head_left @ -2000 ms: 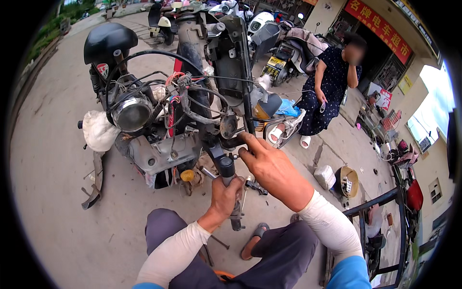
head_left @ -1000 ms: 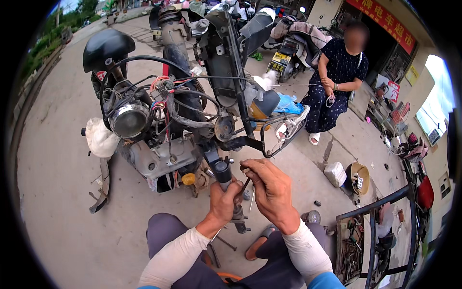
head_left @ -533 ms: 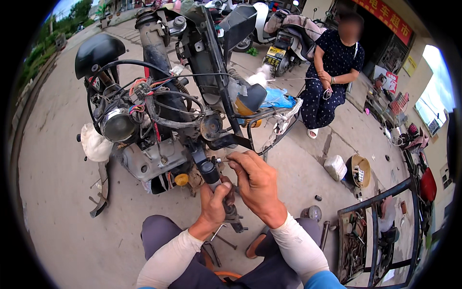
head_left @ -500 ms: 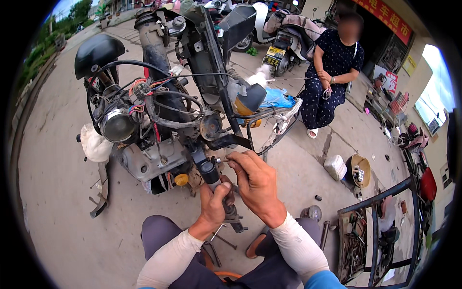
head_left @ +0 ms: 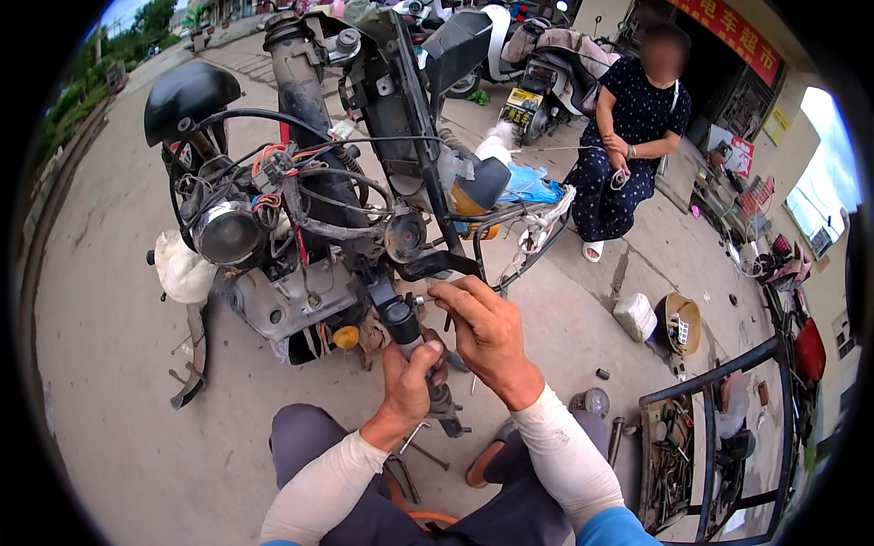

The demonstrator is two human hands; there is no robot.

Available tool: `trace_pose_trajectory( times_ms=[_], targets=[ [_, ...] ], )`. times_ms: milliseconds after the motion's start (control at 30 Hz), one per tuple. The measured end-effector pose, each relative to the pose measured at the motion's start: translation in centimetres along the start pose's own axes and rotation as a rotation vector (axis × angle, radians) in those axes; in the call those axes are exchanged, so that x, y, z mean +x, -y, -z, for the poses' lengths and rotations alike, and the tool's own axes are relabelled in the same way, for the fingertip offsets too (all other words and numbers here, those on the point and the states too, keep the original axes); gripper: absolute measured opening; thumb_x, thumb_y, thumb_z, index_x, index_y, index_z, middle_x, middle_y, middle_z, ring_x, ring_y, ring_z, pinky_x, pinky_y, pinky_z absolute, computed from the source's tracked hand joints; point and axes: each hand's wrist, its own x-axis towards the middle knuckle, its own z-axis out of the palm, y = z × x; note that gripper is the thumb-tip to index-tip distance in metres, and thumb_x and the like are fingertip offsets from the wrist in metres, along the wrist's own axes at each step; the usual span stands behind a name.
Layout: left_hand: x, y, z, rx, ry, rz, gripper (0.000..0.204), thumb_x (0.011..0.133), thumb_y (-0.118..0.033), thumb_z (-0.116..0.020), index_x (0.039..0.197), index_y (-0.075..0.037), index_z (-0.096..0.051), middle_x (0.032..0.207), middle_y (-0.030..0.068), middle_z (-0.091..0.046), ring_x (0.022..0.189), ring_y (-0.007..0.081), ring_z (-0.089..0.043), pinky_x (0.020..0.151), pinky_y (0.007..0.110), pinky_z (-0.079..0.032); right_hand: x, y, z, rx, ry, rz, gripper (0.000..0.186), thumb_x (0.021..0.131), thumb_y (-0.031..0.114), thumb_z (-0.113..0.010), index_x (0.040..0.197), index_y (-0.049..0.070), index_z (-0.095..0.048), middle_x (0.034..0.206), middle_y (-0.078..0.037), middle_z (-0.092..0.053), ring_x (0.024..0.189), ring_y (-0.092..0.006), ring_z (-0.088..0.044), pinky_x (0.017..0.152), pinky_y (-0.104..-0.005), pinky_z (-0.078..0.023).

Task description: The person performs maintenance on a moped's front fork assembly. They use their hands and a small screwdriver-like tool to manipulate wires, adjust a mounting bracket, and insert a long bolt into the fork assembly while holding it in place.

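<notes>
My left hand (head_left: 408,382) is wrapped round a grey and black fork tube (head_left: 398,314), below its black upper section, in the middle of the view. Just right of that section a silver bolt (head_left: 417,301) sticks out sideways. My right hand (head_left: 482,337) is raised beside it, thumb and forefinger pinched on a small metal piece (head_left: 447,318), partly hidden by the fingers. The stripped scooter front (head_left: 305,227) stands above and left of my hands, with tangled wires, a round headlamp (head_left: 228,235) and an orange lamp (head_left: 345,337).
A person (head_left: 628,155) in dark dotted clothing is at upper right near parked scooters (head_left: 537,82). A metal frame with tools (head_left: 674,455) lies at lower right, near a tan bowl (head_left: 679,323) and white block (head_left: 635,317). A curved part (head_left: 191,355) lies at left.
My right hand came down from the bracket, then moved back up and left to the bolt. My left hand keeps its grip. The person lowered a hand from the head to the other hand.
</notes>
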Motion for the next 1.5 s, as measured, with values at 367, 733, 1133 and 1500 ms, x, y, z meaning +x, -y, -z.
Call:
trace_pose_trajectory(
  times_ms=[367, 733, 1133, 1500],
  targets=[
    [0.0, -0.1, -0.1, 0.024, -0.014, -0.002, 0.021, 0.086, -0.024, -0.055, 0.091, -0.004, -0.05, 0.074, 0.0045, -0.049, 0.054, 0.0105, -0.045, 0.049, 0.026, -0.037, 0.3, 0.7, 0.4, 0.06, -0.005, -0.107, 0.025, 0.088, 0.0, -0.067, 0.113, 0.003, -0.066, 0.093, -0.013, -0.069, 0.074, -0.0309, -0.069, 0.062, -0.0371, -0.054],
    [-0.3, 0.6, 0.0, -0.014, 0.023, -0.112, 0.021, 0.085, -0.024, -0.058, 0.083, -0.004, -0.053, 0.075, 0.0024, -0.053, 0.061, 0.009, -0.048, 0.055, 0.026, -0.039, -4.5, 5.4, 3.3, 0.322, 0.132, -0.468, 0.041, 0.089, 0.004, -0.07, 0.127, -0.001, -0.056, 0.089, -0.01, -0.062, 0.079, -0.0186, -0.06, 0.073, -0.0327, -0.049],
    [-0.4, 1.0, 0.3, -0.004, -0.044, -0.081, 0.015, 0.085, -0.005, -0.058, 0.098, 0.0, -0.054, 0.073, 0.0032, -0.054, 0.057, 0.0109, -0.052, 0.052, 0.026, -0.042, 4.2, 4.0, 1.7, -0.24, -0.073, 0.006, 0.017, 0.087, 0.005, -0.07, 0.103, 0.004, -0.066, 0.076, -0.011, -0.067, 0.061, -0.0284, -0.065, 0.053, -0.0372, -0.049],
    [0.0, 0.8, 0.3, 0.266, -0.092, -0.089, 0.016, 0.095, -0.01, -0.06, 0.081, -0.001, -0.062, 0.062, 0.0006, -0.057, 0.053, 0.0074, -0.053, 0.05, 0.025, -0.043, 4.3, 5.0, 1.6, -0.442, 0.055, -0.132, 0.02, 0.094, 0.017, -0.067, 0.082, 0.005, -0.055, 0.061, -0.012, -0.061, 0.051, -0.034, -0.06, 0.045, -0.0419, -0.042]
  ],
)
